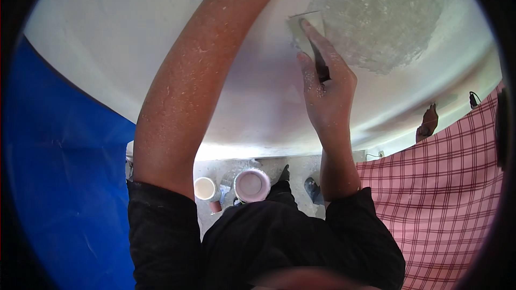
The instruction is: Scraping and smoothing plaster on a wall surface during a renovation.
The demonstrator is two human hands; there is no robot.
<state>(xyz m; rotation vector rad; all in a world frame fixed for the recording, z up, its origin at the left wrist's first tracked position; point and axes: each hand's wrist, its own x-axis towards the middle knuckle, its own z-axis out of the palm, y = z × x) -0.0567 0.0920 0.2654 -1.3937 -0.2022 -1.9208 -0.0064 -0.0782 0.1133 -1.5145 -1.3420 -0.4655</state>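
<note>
My right hand (328, 88) is closed on a putty knife (309, 24) with a black handle and a broad flat blade. The index finger presses along the blade, which lies against the pale curved wall (258, 86). Just right of the blade is a rough patch of grey-green filler (384, 27) with ragged edges. My left forearm (188, 70), flecked with white specks, reaches up across the wall. The left hand is beyond the top edge.
Below stand a pink-rimmed bucket (252, 185), a tub of cream-coloured material (205, 188) and a small red-brown container (215, 206). Blue sheeting (70, 166) hangs left. At right, pink checked cloth (441, 188) hangs near another person's hand (428, 121).
</note>
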